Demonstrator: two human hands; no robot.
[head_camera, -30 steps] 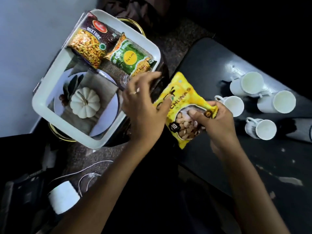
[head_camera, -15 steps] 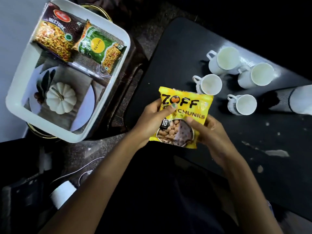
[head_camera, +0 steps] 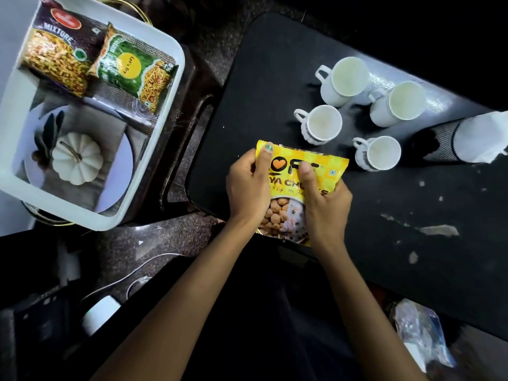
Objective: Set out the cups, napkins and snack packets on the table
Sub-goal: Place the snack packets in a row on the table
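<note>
1. On the black table [head_camera: 275, 78], at its near edge, lies a yellow plastic snack packet [head_camera: 310, 171], between both hands.
2. Left hand [head_camera: 248, 188] grips the packet's left side, thumb on top; right hand [head_camera: 325, 204] grips the right side.
3. Packet's long axis runs away from the person, top edge towards four white ceramic cups [head_camera: 360, 111].

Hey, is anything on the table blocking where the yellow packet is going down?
Nothing visible does. Both hands hold the yellow packet over bare black table; the nearest white cup stands apart, beyond its top right corner.
</note>
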